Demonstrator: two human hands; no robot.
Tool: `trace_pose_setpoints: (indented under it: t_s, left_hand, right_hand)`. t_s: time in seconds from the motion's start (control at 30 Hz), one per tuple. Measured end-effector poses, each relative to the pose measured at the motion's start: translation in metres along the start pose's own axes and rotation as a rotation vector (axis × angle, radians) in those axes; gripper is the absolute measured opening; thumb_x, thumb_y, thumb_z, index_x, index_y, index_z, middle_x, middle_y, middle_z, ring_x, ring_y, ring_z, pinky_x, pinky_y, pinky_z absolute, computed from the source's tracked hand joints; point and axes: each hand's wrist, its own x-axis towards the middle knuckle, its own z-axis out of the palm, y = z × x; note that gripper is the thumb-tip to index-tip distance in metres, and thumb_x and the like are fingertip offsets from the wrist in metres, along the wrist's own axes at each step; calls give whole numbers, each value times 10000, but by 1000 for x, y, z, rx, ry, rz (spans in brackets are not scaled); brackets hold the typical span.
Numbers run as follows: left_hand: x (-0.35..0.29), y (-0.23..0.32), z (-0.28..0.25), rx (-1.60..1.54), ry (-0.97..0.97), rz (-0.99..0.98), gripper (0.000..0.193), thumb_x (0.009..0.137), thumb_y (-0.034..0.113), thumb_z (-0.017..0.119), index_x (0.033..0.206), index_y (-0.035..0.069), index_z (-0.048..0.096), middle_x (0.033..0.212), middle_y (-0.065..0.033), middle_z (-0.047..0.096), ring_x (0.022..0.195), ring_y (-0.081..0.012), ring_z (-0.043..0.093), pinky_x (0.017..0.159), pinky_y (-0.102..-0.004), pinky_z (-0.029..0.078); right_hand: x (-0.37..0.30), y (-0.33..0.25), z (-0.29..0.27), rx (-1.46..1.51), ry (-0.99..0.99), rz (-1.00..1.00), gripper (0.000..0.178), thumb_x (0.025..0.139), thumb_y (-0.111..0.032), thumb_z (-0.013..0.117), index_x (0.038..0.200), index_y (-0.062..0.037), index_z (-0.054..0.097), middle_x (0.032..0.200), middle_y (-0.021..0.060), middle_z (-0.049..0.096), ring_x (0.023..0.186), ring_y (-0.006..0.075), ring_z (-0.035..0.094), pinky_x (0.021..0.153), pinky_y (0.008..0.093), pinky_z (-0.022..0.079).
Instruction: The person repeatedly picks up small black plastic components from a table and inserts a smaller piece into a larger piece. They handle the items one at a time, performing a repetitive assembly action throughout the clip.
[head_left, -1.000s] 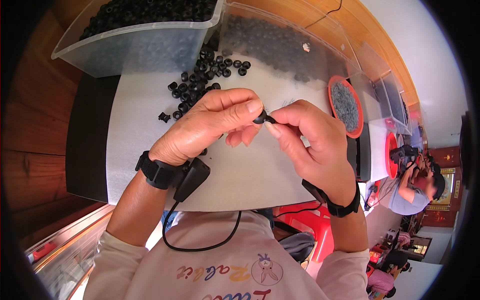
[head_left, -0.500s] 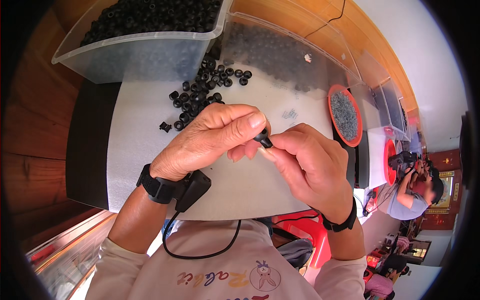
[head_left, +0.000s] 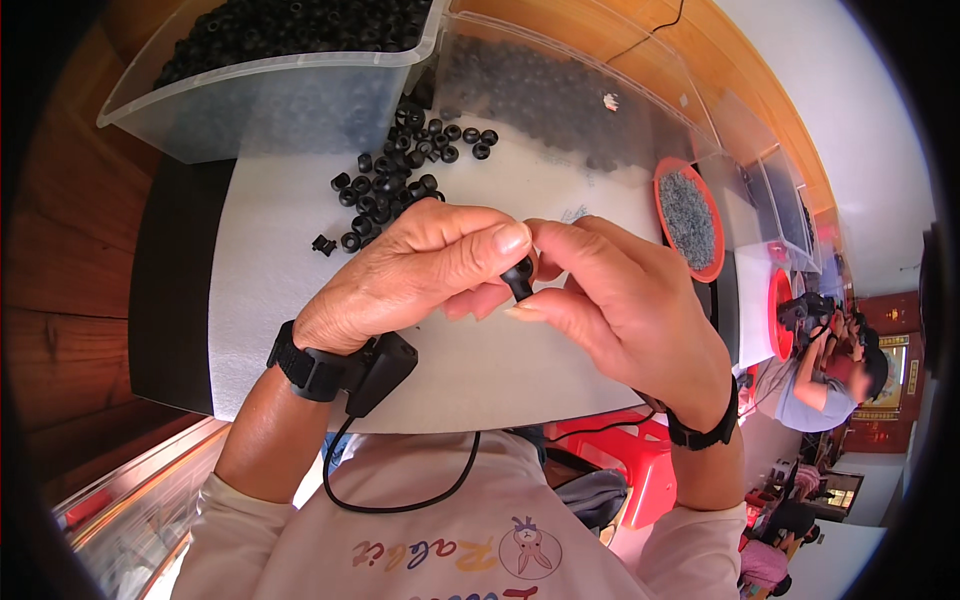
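Grip of the left hand [head_left: 415, 262] is closed, thumb and fingers pinching a small black piece [head_left: 517, 281] above the middle of the white-topped bench [head_left: 490, 375]; the right hand [head_left: 635, 300] curls in close, its thumb at the piece's narrow near end, though whether it also holds on cannot be told. Farther off to the left lie loose black rings [head_left: 387, 187], with a clear bin [head_left: 255, 125] of black parts [head_left: 300, 28] at far left and an orange basin [head_left: 708, 274] of grey bits [head_left: 686, 212] at far right.

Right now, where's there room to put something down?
On the white mat: between left hand, right hand and shirt; and its left strip, beside the dark tabletop. It's crowded by the clear bin, where black rings lie.
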Motion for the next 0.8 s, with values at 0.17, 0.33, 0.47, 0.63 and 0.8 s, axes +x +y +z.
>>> trace_pose_setpoints:
  t_s: [0.17,0.33,0.47,0.63,0.8]
  left_hand:
    - [0,0,1,63,57,-5,573,1064,533,525,832,32,679,601,6,527,548,-68,434,497,-257,339]
    - [1,0,4,83,124,-41,589,1067,526,523,728,52,612,565,8,502,526,-66,420,480,-259,325]
    - [3,-5,0,-7,121,-74,565,1075,501,518,727,62,596,571,8,499,514,-58,395,467,-252,294]
    - [4,-8,-1,-34,181,-81,532,1081,485,511,746,81,598,571,11,488,483,-43,334,441,-247,224]
    - [4,-5,2,-16,230,-71,551,1078,501,507,716,89,568,542,15,468,471,-36,323,434,-252,209]
  right_hand:
    - [3,1,-1,-74,-133,43,416,870,-164,795,1192,36,626,856,146,635,712,304,631,621,375,502]
    - [4,8,7,-60,-103,10,389,884,-133,772,1192,46,616,854,153,618,695,318,603,612,390,481]
    - [6,14,18,-3,-29,-12,370,885,-112,765,1183,49,616,849,152,615,686,325,591,607,390,472]
    - [12,16,26,-20,18,-30,314,893,-103,761,1130,62,638,810,152,606,671,307,594,601,368,467]
    - [19,26,34,95,76,-76,249,911,-90,748,1078,70,656,788,153,608,652,290,595,593,353,466]
